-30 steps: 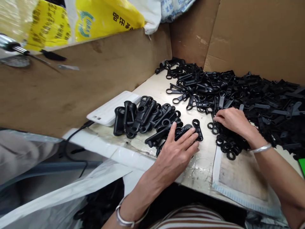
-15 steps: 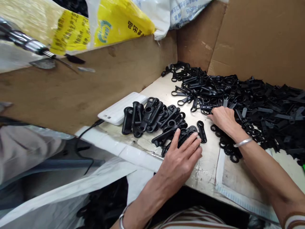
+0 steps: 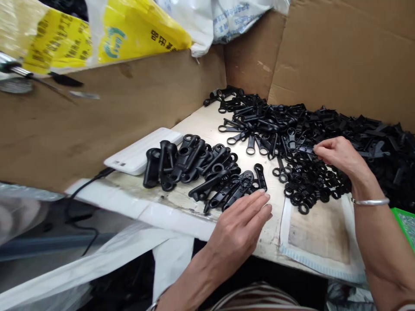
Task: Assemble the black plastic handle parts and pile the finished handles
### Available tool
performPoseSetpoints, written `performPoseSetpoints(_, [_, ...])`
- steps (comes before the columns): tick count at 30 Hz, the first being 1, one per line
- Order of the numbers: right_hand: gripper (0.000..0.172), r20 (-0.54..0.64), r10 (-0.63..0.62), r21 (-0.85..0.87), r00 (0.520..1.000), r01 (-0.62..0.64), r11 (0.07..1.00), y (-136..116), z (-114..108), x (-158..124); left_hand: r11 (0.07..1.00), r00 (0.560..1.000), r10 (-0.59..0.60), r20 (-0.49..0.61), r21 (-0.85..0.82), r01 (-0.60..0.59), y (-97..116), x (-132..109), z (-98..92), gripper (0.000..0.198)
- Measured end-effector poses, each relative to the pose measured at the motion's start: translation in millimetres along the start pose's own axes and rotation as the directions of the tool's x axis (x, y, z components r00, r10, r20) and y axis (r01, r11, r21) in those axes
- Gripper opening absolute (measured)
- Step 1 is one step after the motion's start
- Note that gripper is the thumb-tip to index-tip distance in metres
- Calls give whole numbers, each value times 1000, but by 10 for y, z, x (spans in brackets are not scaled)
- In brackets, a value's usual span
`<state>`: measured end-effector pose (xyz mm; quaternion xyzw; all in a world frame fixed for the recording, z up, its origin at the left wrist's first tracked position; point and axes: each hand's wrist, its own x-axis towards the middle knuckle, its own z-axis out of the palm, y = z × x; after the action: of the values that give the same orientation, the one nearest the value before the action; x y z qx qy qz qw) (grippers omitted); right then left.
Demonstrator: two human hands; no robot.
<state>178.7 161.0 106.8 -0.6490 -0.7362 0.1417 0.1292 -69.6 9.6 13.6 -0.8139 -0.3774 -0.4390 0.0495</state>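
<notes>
My left hand point(image 3: 241, 222) hovers at the near edge of a group of black plastic handles point(image 3: 183, 162), its fingers stretched out and nearly together. Its fingertips are close to a single black handle point(image 3: 260, 176); whether they touch it I cannot tell. My right hand point(image 3: 342, 160) is closed in a pinch on the end of a black ring-ended plastic arm point(image 3: 304, 149), over the heap. Below that hand lies a pile of small black rings point(image 3: 311, 185). A large heap of black ring-ended arms point(image 3: 266, 114) spreads behind.
A white power bank point(image 3: 139, 151) with a black cable point(image 3: 73, 203) lies at the left. Cardboard walls point(image 3: 129, 103) bound the table. A screwdriver-like tool point(image 3: 19, 69) shows at upper left, a green tray point(image 3: 403, 224) at right, and a stained sheet point(image 3: 317, 233) near the front edge.
My right hand has moved right and up from the heap's front edge, with a black arm in its fingers. My left hand has drawn slightly back from the handles. The view has shifted rightward.
</notes>
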Motion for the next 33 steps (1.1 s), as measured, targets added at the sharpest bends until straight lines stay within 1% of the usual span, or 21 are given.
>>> performPoseSetpoints(4, [21,116,-26,232,993,-1,973,111,-79,-449,994,997,-43,-56,-100,37,138,60,72,21])
performPoseSetpoints(6, [26,156,-30,425,987,-39,905,176,-42,-722,948,983,-181,5,-266,176,209,71,130,23])
performPoseSetpoints(7, [29,179,-41,542,983,-64,838,210,12,-873,875,955,-279,99,-385,295,244,70,166,24])
performPoseSetpoints(9, [33,258,-80,752,963,-148,642,266,206,-1199,589,844,-390,368,-605,536,315,58,251,33])
performPoseSetpoints(10, [33,332,-111,822,937,-230,521,279,341,-1364,412,790,-375,486,-676,611,352,49,298,41])
performPoseSetpoints(12, [37,502,-170,837,848,-426,344,267,644,-1671,96,716,-296,633,-726,681,435,31,388,54])
performPoseSetpoints(13, [39,572,-191,810,798,-512,286,246,785,-1801,-22,684,-262,681,-713,701,478,25,426,57])
performPoseSetpoints(14, [41,605,-196,793,772,-560,242,220,902,-1907,-116,643,-235,729,-677,726,520,22,457,57])
performPoseSetpoints(15, [43,622,-210,781,754,-576,241,196,984,-1989,-190,596,-217,773,-632,751,559,22,478,55])
performPoseSetpoints(16, [44,622,-205,776,755,-560,291,178,1027,-2044,-250,558,-213,802,-597,763,593,24,490,52])
performPoseSetpoints(18, [42,558,-134,744,819,-422,517,175,1006,-2080,-323,528,-254,810,-586,743,639,30,487,44])
performPoseSetpoints(19, [39,471,-74,686,879,-312,658,190,962,-2065,-336,525,-298,797,-602,724,651,31,477,39])
performPoseSetpoints(20, [35,333,-20,590,943,-192,784,213,912,-2030,-338,521,-347,780,-622,706,657,28,464,36])
performPoseSetpoints(21, [31,171,-4,471,985,-78,879,240,867,-1980,-339,511,-385,768,-633,696,661,21,453,33])
performPoseSetpoints(22, [28,21,-34,344,999,25,939,267,837,-1919,-343,494,-405,770,-628,699,666,9,445,31])
performPoseSetpoints(23, [27,-90,-99,222,991,117,968,289,825,-1851,-352,474,-409,780,-614,707,675,-8,441,31])
performPoseSetpoints(24, [28,-151,-180,107,972,197,975,307,830,-1782,-368,460,-401,793,-599,712,690,-28,443,33])
performPoseSetpoints(26, [32,-143,-316,-86,938,307,948,332,874,-1659,-406,445,-364,818,-569,715,734,-71,460,38])
performPoseSetpoints(28, [32,-99,-372,-220,923,344,913,366,926,-1570,-442,455,-329,827,-561,700,775,-109,494,36])
performPoseSetpoints(30, [30,-94,-392,-265,915,356,896,432,960,-1506,-489,471,-295,832,-554,673,785,-138,542,36])
performPoseSetpoints(33, [22,-150,-473,-199,868,442,875,567,977,-1455,-524,502,-312,806,-587,617,746,-173,607,44])
